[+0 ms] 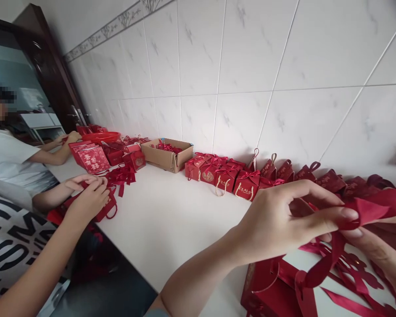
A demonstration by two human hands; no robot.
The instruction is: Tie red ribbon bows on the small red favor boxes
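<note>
My left hand (277,224) reaches in from the bottom and pinches a red ribbon (371,211) between thumb and forefinger. Close against it, at the right edge, my right hand (379,251) also has its fingertips closed on the ribbon, partly behind it. One ribbon end hangs down below the fingers. Beneath both hands a red gift box (267,290) stands on the table, with its flaps raised. Loose ribbons and a red cut-out ornament (356,264) lie to its right, partly covered by my hands.
Several tied red boxes (211,171) line the white table (158,215) along the tiled wall. A cardboard carton (165,158) holds red ribbons. At left, a co-worker's hands (92,193) hold a red box; another person in white (9,154) works beyond, near a red basin (102,136).
</note>
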